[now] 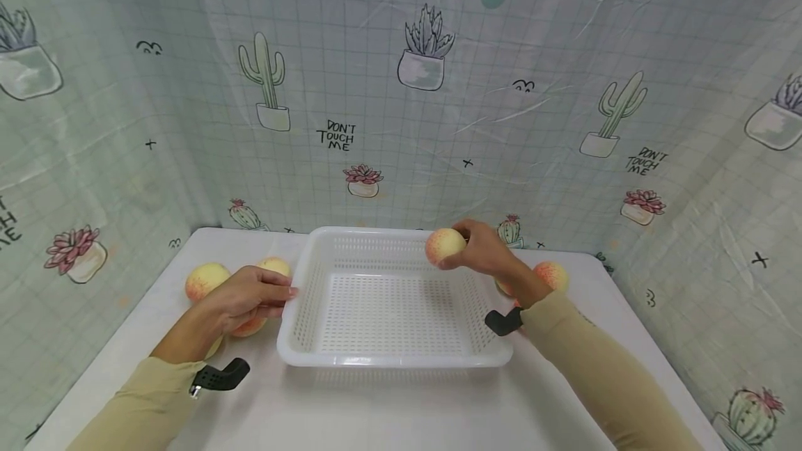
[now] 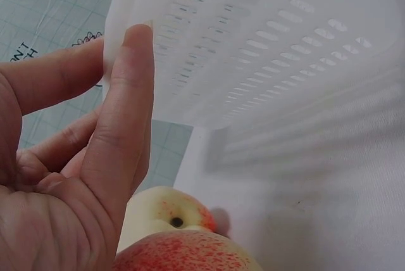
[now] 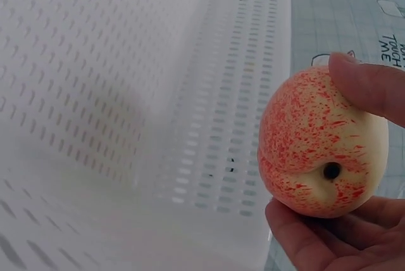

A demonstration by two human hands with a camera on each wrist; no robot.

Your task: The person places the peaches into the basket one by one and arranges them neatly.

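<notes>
White plastic basket [image 1: 395, 361]: left hand [image 1: 253, 294] pinches its rim [image 1: 303, 270]; right hand [image 1: 484, 249], curled round one peach [image 1: 443, 246], should lower it gently before release.

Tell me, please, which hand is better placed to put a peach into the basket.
Probably the right hand: it holds a peach near the basket, whose rim the left hand pinches.

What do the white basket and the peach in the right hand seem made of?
The basket looks like glossy moulded plastic: smooth rounded rim, rows of slots through its walls. The peach in the right hand may be artificial, perhaps foam or plastic: matte, with red flecks like sprayed paint and a dark round spot.
</notes>
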